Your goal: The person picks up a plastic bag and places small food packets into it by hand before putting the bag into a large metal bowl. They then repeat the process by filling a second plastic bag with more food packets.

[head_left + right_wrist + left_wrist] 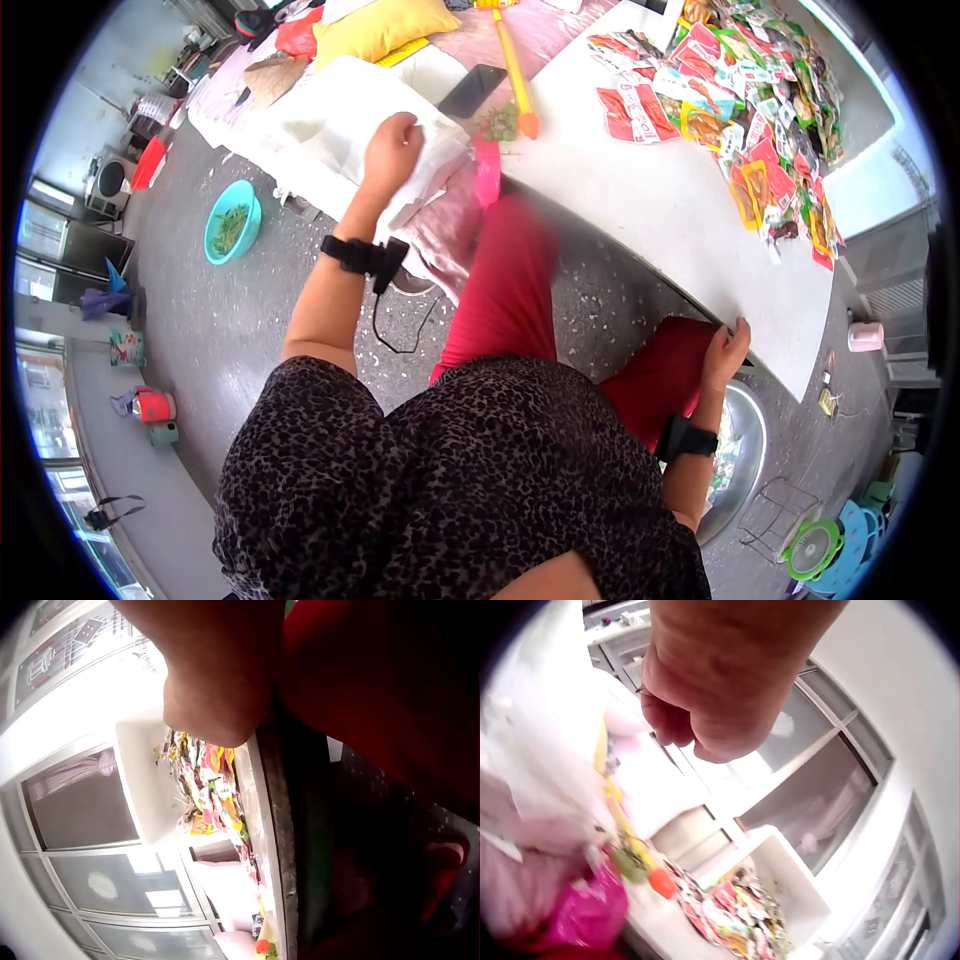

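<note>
My left hand is curled over a white plastic bag on the pink-covered surface at the upper left. The left wrist view shows that fist from close by, with the bag to its left and no object visible in it. At the white table's near edge, my right hand touches the edge with its fingers loosely bent. The right wrist view has this hand dark against the edge, its fingertips hidden. Colourful food packets lie heaped at the table's far end.
A black phone, an orange-tipped yellow stick and a pink bag lie near the bag. A turquoise basin of greens stands on the floor at left. A metal basin is beside my right forearm.
</note>
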`<state>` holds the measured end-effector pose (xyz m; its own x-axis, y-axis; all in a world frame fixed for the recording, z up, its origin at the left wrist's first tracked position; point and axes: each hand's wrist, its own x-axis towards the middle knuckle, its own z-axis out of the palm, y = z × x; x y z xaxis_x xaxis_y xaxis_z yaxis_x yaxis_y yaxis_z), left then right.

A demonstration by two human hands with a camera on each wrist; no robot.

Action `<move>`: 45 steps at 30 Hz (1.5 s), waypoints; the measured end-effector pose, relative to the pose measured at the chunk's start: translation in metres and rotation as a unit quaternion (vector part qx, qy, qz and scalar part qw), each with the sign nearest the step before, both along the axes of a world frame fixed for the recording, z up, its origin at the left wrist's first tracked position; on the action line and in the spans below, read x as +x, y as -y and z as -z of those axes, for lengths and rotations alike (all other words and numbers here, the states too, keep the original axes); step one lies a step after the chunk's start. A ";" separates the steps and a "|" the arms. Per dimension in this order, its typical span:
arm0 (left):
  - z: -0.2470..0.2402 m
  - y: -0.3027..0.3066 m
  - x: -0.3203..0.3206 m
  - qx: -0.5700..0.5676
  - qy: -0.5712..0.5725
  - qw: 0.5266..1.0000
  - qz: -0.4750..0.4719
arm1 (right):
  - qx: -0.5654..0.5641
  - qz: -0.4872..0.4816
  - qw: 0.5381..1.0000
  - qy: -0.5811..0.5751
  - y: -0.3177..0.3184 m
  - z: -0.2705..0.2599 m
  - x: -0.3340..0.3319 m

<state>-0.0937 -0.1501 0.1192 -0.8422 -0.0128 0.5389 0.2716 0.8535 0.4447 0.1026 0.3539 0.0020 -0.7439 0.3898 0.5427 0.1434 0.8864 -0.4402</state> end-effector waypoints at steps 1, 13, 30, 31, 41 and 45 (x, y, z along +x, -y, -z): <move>0.009 0.020 -0.012 -0.025 0.038 0.998 -0.040 | 0.020 -0.001 1.000 0.003 -0.001 0.003 0.000; 0.065 0.085 -0.041 -0.065 0.276 0.951 -0.126 | 0.035 -0.028 0.999 0.000 -0.010 0.006 0.005; 0.063 0.081 -0.058 -0.117 0.295 0.936 -0.151 | -0.086 -0.023 0.996 0.026 -0.010 -0.012 0.009; 0.063 0.081 -0.058 -0.111 0.281 0.941 -0.151 | -0.094 -0.021 0.995 0.029 -0.009 -0.014 0.010; -0.006 0.022 -0.016 0.151 0.170 0.973 0.048 | -0.162 -0.038 0.986 -0.007 0.004 -0.051 0.009; -0.035 -0.050 0.015 0.256 0.204 0.905 0.272 | -0.229 -0.142 0.963 -0.020 0.024 -0.074 0.005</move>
<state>-0.0783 -0.1000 0.1543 -0.9266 0.3036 0.2221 0.3133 0.2965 0.9022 0.1076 0.3299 0.0756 -0.8378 0.3798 0.3923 -0.1006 0.5988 -0.7946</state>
